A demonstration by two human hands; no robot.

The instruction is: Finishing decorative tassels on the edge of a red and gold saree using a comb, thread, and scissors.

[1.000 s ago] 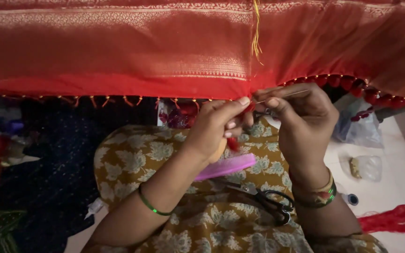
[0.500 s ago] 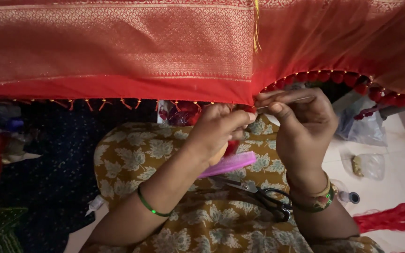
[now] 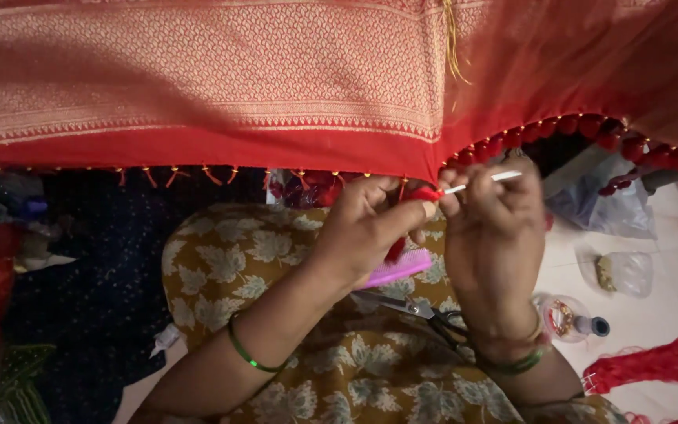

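A red and gold woven cloth (image 3: 260,86) hangs across the top of the view, its lower edge trimmed with small red tassels (image 3: 566,129). My left hand (image 3: 366,224) pinches a red thread tuft (image 3: 425,194) at the cloth's edge. Facing it on the right, my right hand (image 3: 492,232) holds a thin white hook tool (image 3: 484,181) whose tip meets that tuft. Both hands sit just under the hem, above my lap in a mustard leaf-print dress (image 3: 221,267).
A pink comb (image 3: 398,268) and black-handled scissors (image 3: 425,314) lie on my lap. Red thread bundles (image 3: 653,363), a small clear container (image 3: 566,318) and plastic bags (image 3: 625,271) sit on the white floor at right. Dark blue cloth (image 3: 88,290) lies at left.
The cloth's hem has dropped lower in view. My hands have stayed at the edge, the right one now showing the white tool angled up to the right.
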